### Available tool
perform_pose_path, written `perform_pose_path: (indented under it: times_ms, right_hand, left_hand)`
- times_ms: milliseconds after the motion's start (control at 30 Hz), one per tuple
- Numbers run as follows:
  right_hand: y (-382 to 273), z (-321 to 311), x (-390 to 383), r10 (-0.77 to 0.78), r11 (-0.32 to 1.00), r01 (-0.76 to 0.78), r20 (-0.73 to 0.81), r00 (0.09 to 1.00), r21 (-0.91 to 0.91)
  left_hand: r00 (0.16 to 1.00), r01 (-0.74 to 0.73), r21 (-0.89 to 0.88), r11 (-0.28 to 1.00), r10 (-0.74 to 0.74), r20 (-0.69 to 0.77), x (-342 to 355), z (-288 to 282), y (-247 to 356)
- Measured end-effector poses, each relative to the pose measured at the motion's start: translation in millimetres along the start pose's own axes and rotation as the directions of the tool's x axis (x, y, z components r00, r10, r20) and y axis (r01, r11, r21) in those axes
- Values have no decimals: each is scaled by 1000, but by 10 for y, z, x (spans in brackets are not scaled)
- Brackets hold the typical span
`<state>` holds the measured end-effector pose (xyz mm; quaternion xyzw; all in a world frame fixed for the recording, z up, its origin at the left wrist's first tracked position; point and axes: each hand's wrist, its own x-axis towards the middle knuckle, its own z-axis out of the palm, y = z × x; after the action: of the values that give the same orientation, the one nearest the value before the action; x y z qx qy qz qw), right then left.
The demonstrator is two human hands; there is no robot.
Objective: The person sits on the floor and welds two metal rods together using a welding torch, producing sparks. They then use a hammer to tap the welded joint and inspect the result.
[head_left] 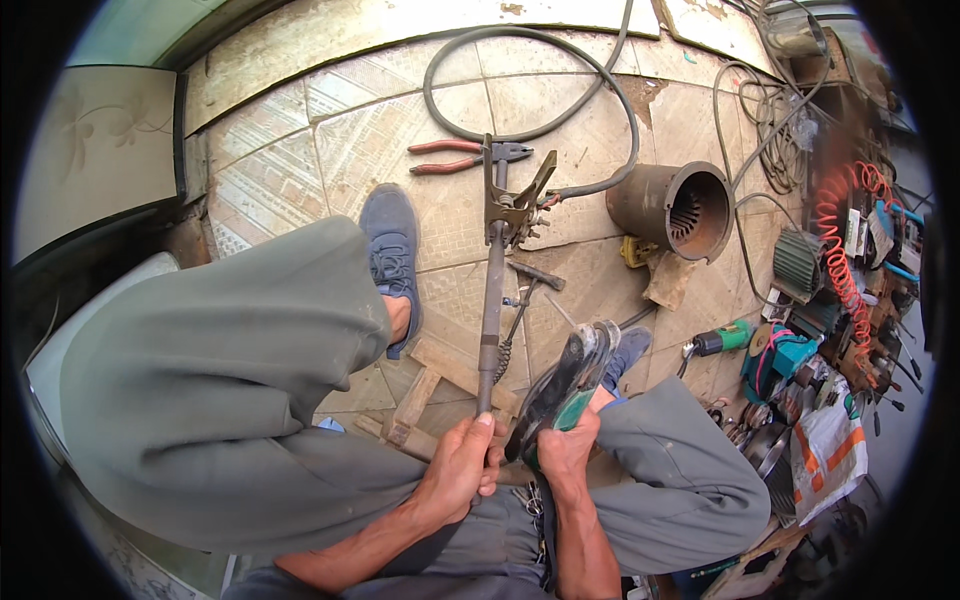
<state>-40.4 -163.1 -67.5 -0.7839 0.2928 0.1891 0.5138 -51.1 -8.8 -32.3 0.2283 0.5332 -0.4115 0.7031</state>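
My left hand (pixel 462 462) grips the lower end of a long grey metal shaft (pixel 490 320). Its upper end carries a steel bracket (pixel 533 195) with a cable clamped to it. My right hand (pixel 568 450) holds a black and green object (pixel 585 375), perhaps a welding mask, just right of the shaft. A thin rod (pixel 560 310) shows above it; what it is attached to is hidden. Red-handled pliers (pixel 445 166) lie by the bracket on the tiled floor (pixel 380 140). A hammer-like tool (pixel 535 275) lies beside the shaft, and wooden pieces (pixel 415 400) lie below.
A rusty metal cylinder (pixel 640 205) stands to the right. Looped cable (pixel 455 55) crosses the back floor. An angle grinder (pixel 720 338), a red coiled hose (pixel 850 280) and piled tools crowd the right side. My legs and feet frame the work; a panel (pixel 100 160) is at left.
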Motion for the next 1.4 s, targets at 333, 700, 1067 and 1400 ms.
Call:
perform_pose_path:
  times_ms: [333,700,1067,1400]
  right_hand:
    - [65,-16,23,107,993,-105,33,994,-52]
    - [147,-22,0,234,972,-231,102,967,-43]
    - [122,-35,16,189,982,-189,95,977,-9]
    - [17,-30,-8,61,998,-63,45,997,28]
  left_hand:
    - [989,3,68,998,7,-145,144,4,-80]
    - [987,12,20,1000,-9,-163,151,32,-101]
    - [989,19,51,998,-11,-147,132,27,-94]
    - [1000,-13,2,1000,13,-5,49,40,-80]
